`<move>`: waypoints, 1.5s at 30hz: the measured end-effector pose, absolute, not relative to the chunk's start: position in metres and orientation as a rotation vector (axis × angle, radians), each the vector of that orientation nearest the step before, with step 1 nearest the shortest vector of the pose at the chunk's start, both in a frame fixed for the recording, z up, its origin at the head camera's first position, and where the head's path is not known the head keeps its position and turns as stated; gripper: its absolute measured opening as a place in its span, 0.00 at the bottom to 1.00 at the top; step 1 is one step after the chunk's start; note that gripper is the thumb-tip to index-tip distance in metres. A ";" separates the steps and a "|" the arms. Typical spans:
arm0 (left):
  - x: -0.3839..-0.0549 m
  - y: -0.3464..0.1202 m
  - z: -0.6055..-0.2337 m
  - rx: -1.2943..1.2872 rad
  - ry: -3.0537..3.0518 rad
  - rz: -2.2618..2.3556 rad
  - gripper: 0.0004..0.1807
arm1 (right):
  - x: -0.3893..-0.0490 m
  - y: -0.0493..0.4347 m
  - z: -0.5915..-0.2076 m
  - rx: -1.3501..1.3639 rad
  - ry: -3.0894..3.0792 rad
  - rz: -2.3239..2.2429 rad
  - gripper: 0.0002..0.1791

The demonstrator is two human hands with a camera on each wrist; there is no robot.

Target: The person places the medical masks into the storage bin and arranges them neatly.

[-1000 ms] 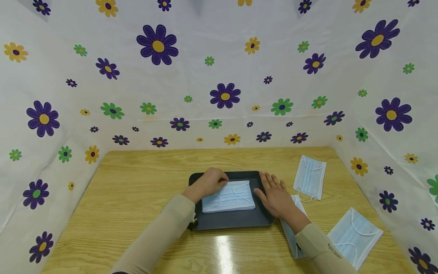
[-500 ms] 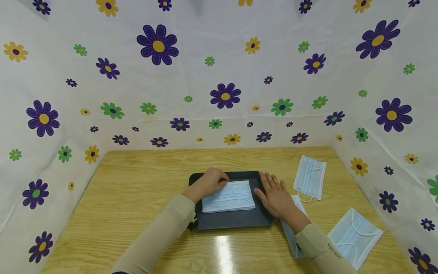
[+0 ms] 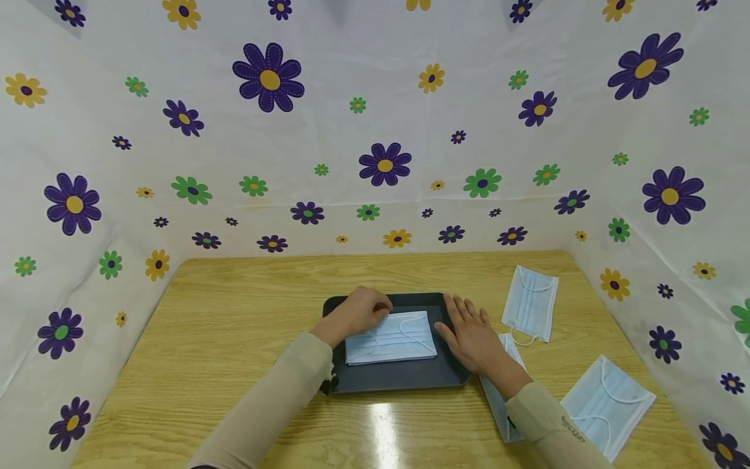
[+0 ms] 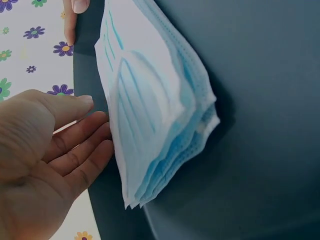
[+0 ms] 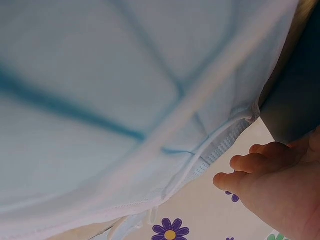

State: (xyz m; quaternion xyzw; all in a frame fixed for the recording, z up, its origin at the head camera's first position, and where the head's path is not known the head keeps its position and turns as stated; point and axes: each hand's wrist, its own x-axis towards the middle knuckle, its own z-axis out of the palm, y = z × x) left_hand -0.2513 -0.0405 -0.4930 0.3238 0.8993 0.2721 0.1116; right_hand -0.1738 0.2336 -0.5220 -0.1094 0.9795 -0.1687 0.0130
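A stack of light blue face masks (image 3: 390, 337) lies on a black tray (image 3: 398, 376) in the middle of the wooden table. My left hand (image 3: 357, 311) rests at the stack's left far corner. In the left wrist view its relaxed fingers (image 4: 75, 155) touch the edge of the stack (image 4: 150, 115) on the tray (image 4: 260, 100). My right hand (image 3: 469, 329) lies flat on the tray's right side, fingers straight, just beside the stack. In the right wrist view a mask (image 5: 125, 100) fills the frame, with my right hand (image 5: 270, 180) at the lower right.
Loose masks lie on the table (image 3: 234, 326) to the right: one (image 3: 530, 303) at the far right, one (image 3: 606, 404) near the front right corner, one (image 3: 498, 397) partly under my right forearm. Flowered cloth walls (image 3: 375, 130) enclose the table on three sides.
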 end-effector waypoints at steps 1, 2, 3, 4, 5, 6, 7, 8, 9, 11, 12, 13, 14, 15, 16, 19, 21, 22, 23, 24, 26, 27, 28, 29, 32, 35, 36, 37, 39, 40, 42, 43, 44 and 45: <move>-0.251 -0.041 -0.492 0.939 2.642 0.805 0.12 | -0.174 0.233 -0.522 -0.342 3.051 -0.525 0.41; -0.251 -0.043 -0.491 0.928 2.643 0.809 0.12 | -0.174 0.233 -0.522 -0.343 3.051 -0.525 0.41; -0.251 -0.044 -0.490 0.919 2.644 0.814 0.13 | -0.174 0.233 -0.521 -0.344 3.050 -0.524 0.41; -0.251 -0.045 -0.489 0.912 2.647 0.814 0.13 | -0.174 0.233 -0.521 -0.344 3.051 -0.524 0.41; -0.251 -0.047 -0.489 0.903 2.650 0.816 0.13 | -0.174 0.233 -0.520 -0.344 3.052 -0.525 0.40; -0.252 -0.048 -0.488 0.895 2.652 0.818 0.14 | -0.174 0.233 -0.520 -0.343 3.052 -0.526 0.40; -0.252 -0.050 -0.488 0.891 2.657 0.817 0.14 | -0.174 0.233 -0.520 -0.344 3.053 -0.528 0.40; -0.252 -0.051 -0.487 0.884 2.658 0.819 0.14 | -0.174 0.232 -0.520 -0.344 3.053 -0.528 0.40; -0.252 -0.052 -0.486 0.877 2.663 0.820 0.14 | -0.174 0.232 -0.519 -0.346 3.054 -0.529 0.40; -0.253 -0.055 -0.485 0.861 2.671 0.830 0.14 | -0.173 0.232 -0.519 -0.346 3.053 -0.528 0.40; -0.253 -0.056 -0.484 0.854 2.676 0.833 0.14 | -0.173 0.232 -0.519 -0.346 3.052 -0.527 0.40; -0.253 -0.058 -0.483 0.848 2.682 0.836 0.14 | -0.173 0.232 -0.519 -0.346 3.051 -0.525 0.40; -0.253 -0.059 -0.482 0.843 2.686 0.840 0.14 | -0.173 0.232 -0.519 -0.345 3.048 -0.524 0.41; -0.252 -0.060 -0.482 0.840 2.691 0.842 0.14 | -0.173 0.232 -0.519 -0.345 3.047 -0.524 0.41; -0.251 -0.062 -0.481 0.842 2.694 0.848 0.14 | -0.173 0.232 -0.519 -0.345 3.045 -0.523 0.41; -0.249 -0.068 -0.481 0.866 2.721 0.850 0.14 | -0.172 0.231 -0.518 -0.351 3.044 -0.525 0.40; -0.246 -0.072 -0.479 0.883 2.747 0.856 0.15 | -0.172 0.231 -0.518 -0.356 3.048 -0.528 0.40; -0.244 -0.075 -0.478 0.894 2.768 0.857 0.15 | -0.172 0.230 -0.518 -0.358 3.049 -0.529 0.40; -0.243 -0.077 -0.477 0.897 2.791 0.857 0.16 | -0.172 0.230 -0.518 -0.359 3.051 -0.530 0.40; -0.241 -0.080 -0.476 0.900 2.815 0.855 0.17 | -0.173 0.231 -0.518 -0.359 3.052 -0.529 0.40; -0.237 -0.086 -0.473 0.891 2.874 0.847 0.19 | -0.173 0.230 -0.518 -0.364 3.055 -0.529 0.40; -0.235 -0.089 -0.472 0.889 2.911 0.839 0.20 | -0.173 0.230 -0.518 -0.367 3.057 -0.524 0.40; -0.233 -0.092 -0.471 0.886 2.946 0.829 0.20 | -0.173 0.230 -0.518 -0.370 3.058 -0.520 0.40; -0.232 -0.095 -0.470 0.890 2.978 0.825 0.21 | -0.173 0.229 -0.518 -0.371 3.060 -0.514 0.40; -0.226 -0.105 -0.472 0.920 3.071 0.774 0.23 | -0.172 0.229 -0.517 -0.371 3.062 -0.503 0.40; -0.220 -0.114 -0.477 0.936 3.106 0.704 0.25 | -0.171 0.230 -0.516 -0.365 3.059 -0.490 0.41; -0.217 -0.116 -0.479 0.928 3.112 0.674 0.27 | -0.171 0.230 -0.515 -0.365 3.058 -0.488 0.41; -0.214 -0.118 -0.481 0.912 3.108 0.655 0.28 | -0.171 0.230 -0.515 -0.364 3.057 -0.483 0.41; -0.209 -0.121 -0.488 0.871 3.107 0.618 0.30 | -0.171 0.231 -0.515 -0.364 3.057 -0.476 0.41; -0.206 -0.121 -0.490 0.842 3.105 0.597 0.32 | -0.171 0.231 -0.515 -0.366 3.058 -0.474 0.41; -0.201 -0.122 -0.497 0.792 3.097 0.563 0.35 | -0.171 0.231 -0.515 -0.371 3.063 -0.472 0.41; -0.199 -0.122 -0.501 0.769 3.093 0.537 0.37 | -0.171 0.231 -0.515 -0.375 3.066 -0.469 0.41; -0.196 -0.121 -0.504 0.747 3.089 0.510 0.38 | -0.172 0.231 -0.515 -0.379 3.069 -0.469 0.41; -0.194 -0.121 -0.506 0.728 3.083 0.482 0.39 | -0.172 0.231 -0.515 -0.383 3.072 -0.468 0.41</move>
